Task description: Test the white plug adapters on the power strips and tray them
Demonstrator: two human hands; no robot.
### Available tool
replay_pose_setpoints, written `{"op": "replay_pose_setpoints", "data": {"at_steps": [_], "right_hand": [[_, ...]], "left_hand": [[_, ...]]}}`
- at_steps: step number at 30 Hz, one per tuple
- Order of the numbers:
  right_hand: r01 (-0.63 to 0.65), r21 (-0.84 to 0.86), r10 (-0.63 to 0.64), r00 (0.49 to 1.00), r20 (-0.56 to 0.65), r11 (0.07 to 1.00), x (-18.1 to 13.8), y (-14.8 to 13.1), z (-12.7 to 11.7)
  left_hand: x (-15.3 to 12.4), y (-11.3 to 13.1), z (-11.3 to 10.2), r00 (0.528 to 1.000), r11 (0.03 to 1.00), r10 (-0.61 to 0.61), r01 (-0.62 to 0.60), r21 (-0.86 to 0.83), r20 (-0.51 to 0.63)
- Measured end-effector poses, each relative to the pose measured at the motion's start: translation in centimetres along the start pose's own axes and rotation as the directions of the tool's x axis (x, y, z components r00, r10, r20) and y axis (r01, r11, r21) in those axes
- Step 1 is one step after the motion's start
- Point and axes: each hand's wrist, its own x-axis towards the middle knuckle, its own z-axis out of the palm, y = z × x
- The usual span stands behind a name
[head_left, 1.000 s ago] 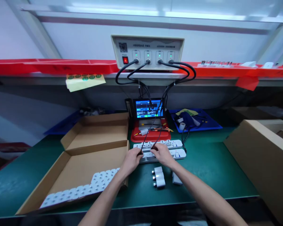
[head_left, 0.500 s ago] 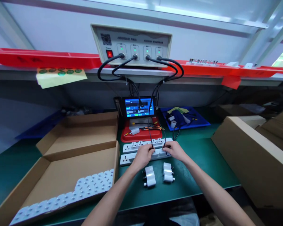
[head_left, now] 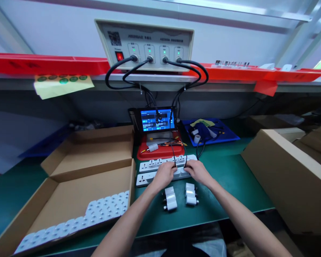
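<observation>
Over the front white power strip (head_left: 143,180), my left hand (head_left: 164,175) pinches the end of a thin black cable (head_left: 173,151). A little to its right, my right hand (head_left: 199,172) closes on the end of a second black cable (head_left: 185,153). Both cable ends sit at white plug adapters in the strip, and my fingers hide the connectors. Behind runs another white power strip (head_left: 144,166) with several sockets. Nearer me, two short rows of white plug adapters lie on the green mat, a left row (head_left: 170,198) and a right row (head_left: 190,194).
An open cardboard box (head_left: 77,192) with rows of white adapters stands at left. A lit screen (head_left: 157,119) is behind a red tray (head_left: 160,154). To the right are a blue tray (head_left: 227,135) and a large carton (head_left: 283,178). A test unit (head_left: 147,43) sits on the shelf.
The view has shifted slightly. Both hands stay at the front power strip, still gripping the cable ends.
</observation>
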Motion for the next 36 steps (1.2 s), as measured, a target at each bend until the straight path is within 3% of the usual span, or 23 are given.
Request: {"op": "replay_pose_setpoints", "data": {"at_steps": [9,14,17,22,25,28,31,33,36], "right_hand": [[-0.005,-0.119,0.007,1.000,0.015,0.993,-0.2,-0.5,-0.7],[0.035,-0.217,-0.067,0.988,-0.142,0.975,-0.8,-2.6,-1.4],[0.141,-0.298,-0.159,0.987,-0.036,0.944,-0.7,-5.3,0.1],[0.225,-0.366,-0.160,0.967,0.199,0.903,1.9,-10.1,4.8],[0.199,-0.359,-0.104,0.958,0.266,0.912,4.0,-11.5,6.6],[0.185,-0.314,-0.084,0.947,0.309,0.931,4.9,-11.6,6.7],[0.145,-0.188,-0.111,0.977,0.181,0.971,4.3,-11.5,5.2],[0.151,0.002,-0.151,0.988,0.044,0.989,3.6,-11.7,3.9],[0.191,0.297,-0.179,0.982,-0.067,0.935,2.5,-12.3,2.7]], "left_hand": [[-0.2,0.8,0.5,0.998,0.977,0.037,-0.045,0.210,0.045],[-2.0,-0.2,-1.5,0.995,0.957,0.104,-0.103,0.271,0.010],[-4.3,-2.8,-4.0,0.996,0.951,0.076,-0.060,0.303,-0.044],[-6.9,-6.6,-6.5,0.991,0.931,-0.128,0.108,0.348,0.033],[-7.2,-7.0,-6.6,0.987,0.944,-0.151,0.128,0.305,0.050],[-7.3,-6.9,-6.8,0.992,0.957,-0.121,0.110,0.270,0.022],[-7.6,-7.1,-7.7,0.987,0.988,-0.050,0.071,0.137,-0.150],[-7.8,-7.2,-8.0,0.959,1.000,-0.028,0.022,-0.022,-0.281],[-8.2,-6.2,-7.0,0.925,0.934,-0.117,-0.021,-0.356,-0.362]]}}
